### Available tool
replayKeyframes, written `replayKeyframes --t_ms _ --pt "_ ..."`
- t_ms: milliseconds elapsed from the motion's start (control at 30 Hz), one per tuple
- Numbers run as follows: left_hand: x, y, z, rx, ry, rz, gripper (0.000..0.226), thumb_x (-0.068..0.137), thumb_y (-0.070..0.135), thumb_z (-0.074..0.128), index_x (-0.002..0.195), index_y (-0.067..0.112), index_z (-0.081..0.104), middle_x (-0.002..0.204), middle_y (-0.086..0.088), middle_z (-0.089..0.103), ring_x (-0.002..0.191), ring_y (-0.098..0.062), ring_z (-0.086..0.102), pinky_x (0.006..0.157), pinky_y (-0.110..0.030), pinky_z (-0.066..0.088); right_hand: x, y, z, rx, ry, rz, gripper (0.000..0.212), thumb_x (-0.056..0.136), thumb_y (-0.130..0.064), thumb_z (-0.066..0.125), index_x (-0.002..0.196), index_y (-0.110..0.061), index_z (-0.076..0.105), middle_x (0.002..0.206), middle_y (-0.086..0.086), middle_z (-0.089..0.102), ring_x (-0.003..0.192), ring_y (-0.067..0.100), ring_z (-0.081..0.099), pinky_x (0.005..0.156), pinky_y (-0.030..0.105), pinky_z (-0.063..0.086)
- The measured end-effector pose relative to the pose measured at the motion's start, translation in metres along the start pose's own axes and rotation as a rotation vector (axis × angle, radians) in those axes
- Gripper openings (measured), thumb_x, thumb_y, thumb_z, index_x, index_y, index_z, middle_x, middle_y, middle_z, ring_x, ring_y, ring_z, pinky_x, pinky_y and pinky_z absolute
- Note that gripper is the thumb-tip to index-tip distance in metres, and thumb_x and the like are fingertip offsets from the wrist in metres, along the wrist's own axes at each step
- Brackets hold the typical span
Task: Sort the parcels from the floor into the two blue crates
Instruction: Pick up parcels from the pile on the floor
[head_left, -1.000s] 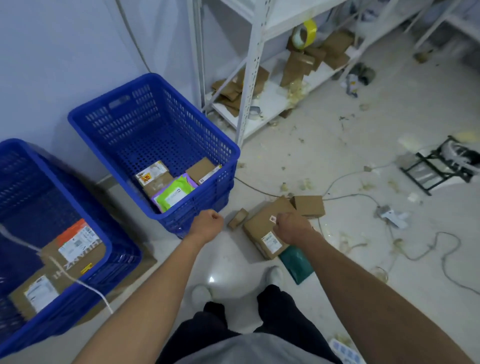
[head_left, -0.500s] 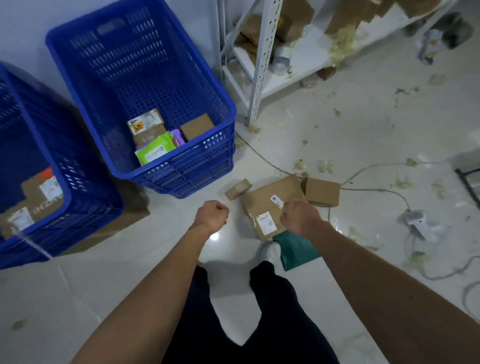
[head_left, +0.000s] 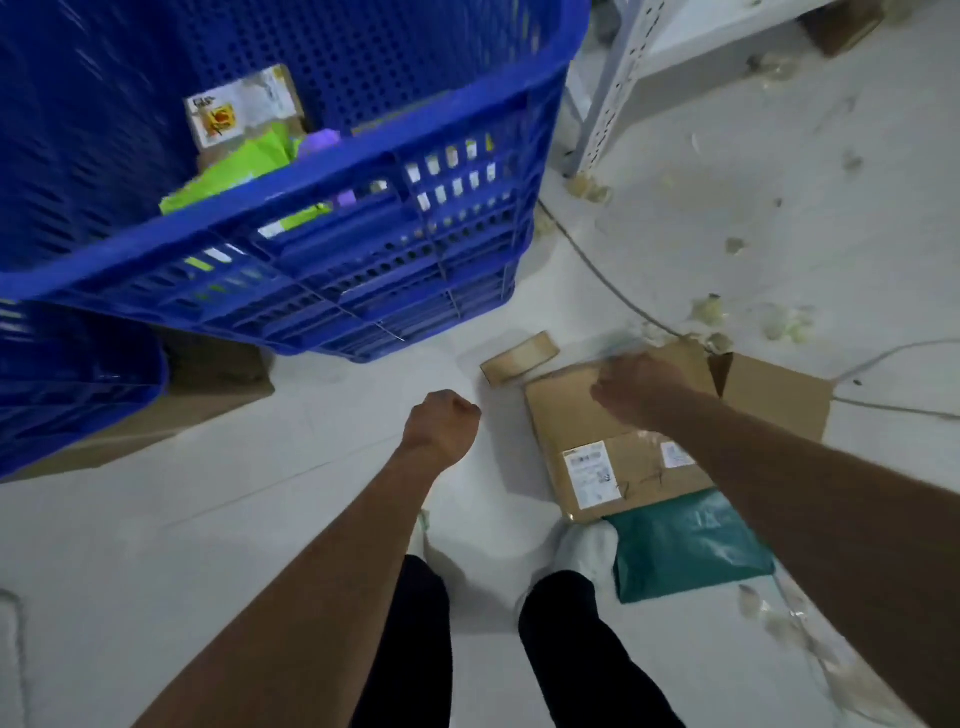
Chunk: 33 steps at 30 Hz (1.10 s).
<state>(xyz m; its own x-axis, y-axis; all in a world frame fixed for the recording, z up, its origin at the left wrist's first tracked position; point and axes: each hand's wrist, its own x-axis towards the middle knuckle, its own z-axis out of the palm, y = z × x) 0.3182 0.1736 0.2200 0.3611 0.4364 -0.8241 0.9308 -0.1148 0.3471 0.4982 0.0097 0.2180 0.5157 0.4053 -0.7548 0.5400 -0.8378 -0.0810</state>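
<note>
A large flat brown parcel (head_left: 576, 436) with white labels lies on the floor. My right hand (head_left: 641, 389) hovers over its far part with fingers curled; I cannot tell whether it touches. A small brown box (head_left: 519, 357) lies just left of it, another brown box (head_left: 779, 402) to the right, and a teal mailer bag (head_left: 685, 545) sticks out from under its near edge. My left hand (head_left: 441, 421) is a fist above bare floor. The near blue crate (head_left: 374, 161) holds a labelled box (head_left: 239, 106) and a green mailer (head_left: 234, 174). A second blue crate (head_left: 78, 384) sits at left.
A white metal shelf post (head_left: 618, 78) stands right of the near crate. A thin cable (head_left: 597, 270) runs across the floor behind the parcels, among scattered scraps. Flat cardboard (head_left: 208, 387) lies under the left crate. My white shoes (head_left: 587, 545) touch the teal bag.
The view has dropped much closer to the floor and crate. My right hand moved from the large parcel's near part to its far part. My left fist stays in place.
</note>
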Motion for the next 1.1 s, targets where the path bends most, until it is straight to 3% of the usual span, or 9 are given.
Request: replayKeyframes --t_ms 200,300,367,467,567,833,933,1000,1100 --pt "0.138 -0.034 0.051 -0.160 0.016 -0.107 0.049 0.078 0.040 0.051 0.104 0.003 0.071 0.105 -0.018 0.073 0.102 -0.037 0.068 0.093 -0.048 0.055 0.147 -0.010 0.052 0.072 0.016 -0.003 0.033 0.093 -0.036 0.044 0.101 -0.008 0.061 0.105 0.017 0.062 0.099 0.036 0.061 0.074 0.033 0.043" --pt "0.218 -0.058 0.082 -0.292 0.049 -0.152 0.060 0.066 0.044 0.049 0.104 0.001 0.069 0.108 -0.020 0.072 0.105 -0.039 0.067 0.094 -0.050 0.055 0.215 -0.011 0.081 0.148 0.044 0.065 0.048 0.087 -0.046 0.044 0.113 -0.008 0.058 0.117 0.018 0.059 0.102 0.036 0.058 0.075 0.032 0.040" --pt "0.262 -0.069 0.100 -0.403 0.068 -0.177 0.061 0.066 0.044 0.051 0.106 0.001 0.068 0.111 -0.020 0.071 0.107 -0.039 0.067 0.095 -0.051 0.054 0.247 -0.013 0.096 0.242 0.087 0.128 0.041 0.091 -0.042 0.048 0.110 -0.007 0.058 0.115 0.017 0.060 0.099 0.035 0.058 0.076 0.032 0.041" --pt "0.287 -0.063 0.111 -0.555 0.079 -0.233 0.049 0.073 0.041 0.062 0.104 0.004 0.070 0.095 -0.013 0.070 0.090 -0.034 0.068 0.091 -0.045 0.057 0.289 -0.015 0.112 0.396 0.070 0.251 0.035 0.093 -0.035 0.052 0.108 -0.003 0.056 0.106 0.015 0.061 0.094 0.033 0.061 0.076 0.031 0.045" --pt "0.302 -0.061 0.120 -0.702 -0.007 -0.296 0.016 0.091 0.029 0.065 0.083 0.018 0.071 0.087 -0.011 0.064 0.080 -0.028 0.060 0.067 -0.033 0.051 0.312 -0.023 0.125 0.489 0.000 0.306 0.029 0.091 -0.028 0.052 0.096 0.000 0.059 0.088 0.017 0.065 0.074 0.032 0.065 0.068 0.033 0.054" --pt "0.314 -0.062 0.125 -0.778 -0.061 -0.240 0.032 0.090 0.029 0.071 0.114 0.008 0.070 0.112 -0.015 0.071 0.100 -0.029 0.069 0.068 -0.033 0.061 0.313 -0.031 0.140 0.536 -0.042 0.288 0.020 0.087 -0.018 0.052 0.073 -0.004 0.054 0.077 0.018 0.060 0.072 0.035 0.065 0.067 0.036 0.054" --pt "0.301 -0.061 0.116 -0.704 -0.104 -0.177 0.046 0.085 0.030 0.077 0.121 0.004 0.064 0.115 -0.016 0.068 0.099 -0.028 0.069 0.066 -0.030 0.061 0.304 -0.030 0.136 0.515 -0.099 0.217 0.021 0.086 -0.023 0.053 0.085 -0.005 0.062 0.092 0.015 0.063 0.080 0.033 0.067 0.075 0.038 0.058" --pt "0.287 -0.058 0.108 -0.638 -0.153 -0.115 0.049 0.080 0.027 0.083 0.118 0.007 0.060 0.113 -0.011 0.067 0.100 -0.024 0.067 0.068 -0.027 0.059 0.294 -0.029 0.128 0.484 -0.141 0.151 0.028 0.088 -0.030 0.054 0.099 -0.005 0.062 0.100 0.011 0.060 0.082 0.027 0.065 0.066 0.034 0.058" --pt "0.263 -0.057 0.098 -0.544 -0.161 -0.048 0.062 0.070 0.015 0.090 0.119 0.010 0.052 0.113 -0.006 0.063 0.106 -0.026 0.065 0.085 -0.036 0.058 0.266 -0.033 0.108 0.383 -0.191 0.040 0.045 0.085 -0.038 0.056 0.122 -0.012 0.059 0.120 0.005 0.052 0.092 0.021 0.058 0.060 0.029 0.053"
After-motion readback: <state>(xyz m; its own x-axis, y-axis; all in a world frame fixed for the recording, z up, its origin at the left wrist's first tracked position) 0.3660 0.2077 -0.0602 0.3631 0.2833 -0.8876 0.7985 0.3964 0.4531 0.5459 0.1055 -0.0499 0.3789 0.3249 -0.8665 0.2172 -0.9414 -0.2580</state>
